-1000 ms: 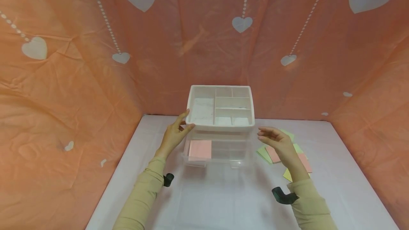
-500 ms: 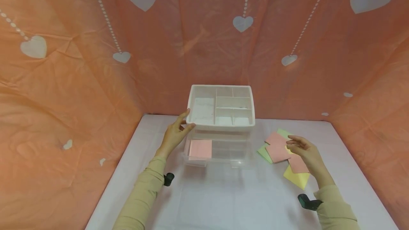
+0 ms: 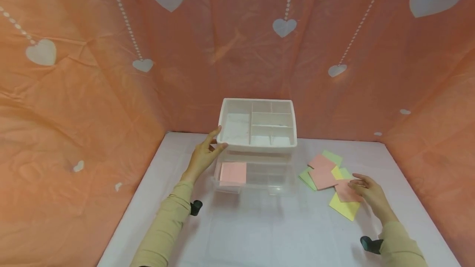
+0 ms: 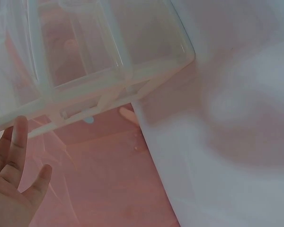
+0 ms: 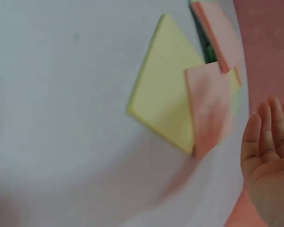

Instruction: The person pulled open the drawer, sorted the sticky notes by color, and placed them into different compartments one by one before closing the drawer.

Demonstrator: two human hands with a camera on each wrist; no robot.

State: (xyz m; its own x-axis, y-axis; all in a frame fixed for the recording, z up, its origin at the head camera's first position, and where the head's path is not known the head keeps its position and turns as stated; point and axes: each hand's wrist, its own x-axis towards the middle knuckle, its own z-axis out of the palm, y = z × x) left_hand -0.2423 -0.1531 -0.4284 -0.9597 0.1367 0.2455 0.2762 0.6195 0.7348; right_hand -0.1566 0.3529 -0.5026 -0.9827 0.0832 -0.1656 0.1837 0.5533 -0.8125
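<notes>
The pink pad (image 3: pixel 348 192) we are reaching for lies on the white table (image 3: pixel 259 230), right of the organiser, its near part overlapping a yellow pad (image 3: pixel 345 210). Our right hand (image 3: pixel 372 195) rests beside it with fingers nearly straight, fingertips touching its right edge; it grips nothing. Behind it lie more pink pads (image 3: pixel 322 176) and green pads (image 3: pixel 334 158), fanned over one another. To the left stands the white plastic organiser (image 3: pixel 257 125), its compartmented tray on top and a clear drawer (image 3: pixel 252 175) below, pulled out and holding another pink pad (image 3: pixel 233 173) at its left end. Our left hand (image 3: pixel 204 155) rests relaxed against the tray's left corner, thumb along the rim.
</notes>
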